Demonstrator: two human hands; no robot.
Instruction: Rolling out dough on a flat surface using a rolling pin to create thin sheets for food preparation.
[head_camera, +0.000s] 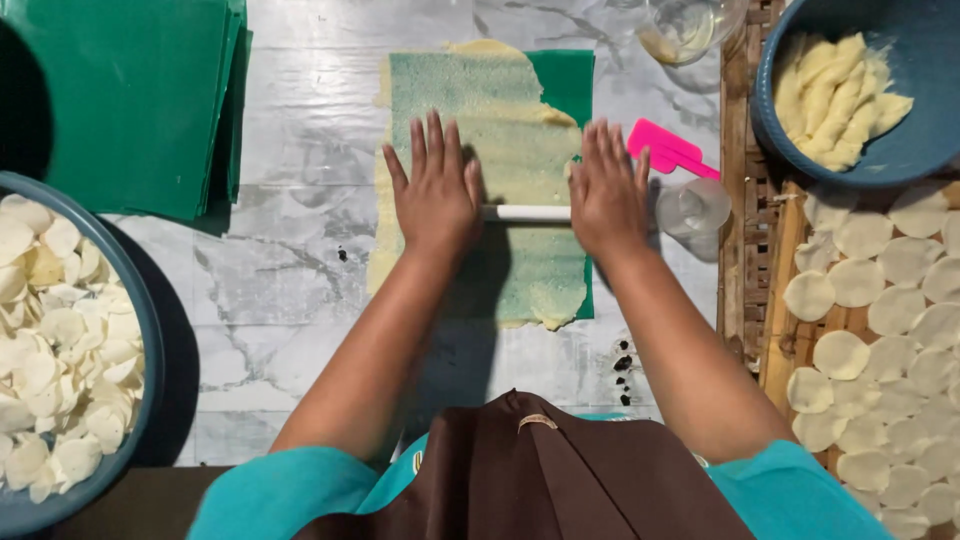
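Left hand and right hand, fingers spread flat, press a white rolling pin. Thin yellow dough lies beneath on a green sheet. No grip closes round anything.

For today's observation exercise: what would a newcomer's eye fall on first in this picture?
First, the left hand and right hand pressing flat on a white rolling pin over thin yellow dough on a green sheet, centre. Next, the pale dough rounds on the right and the bowl of chips on the left.

Dough sheet matt, grainy; white roller on it smooth plastic; green mat beneath glossy; marble floor around polished.
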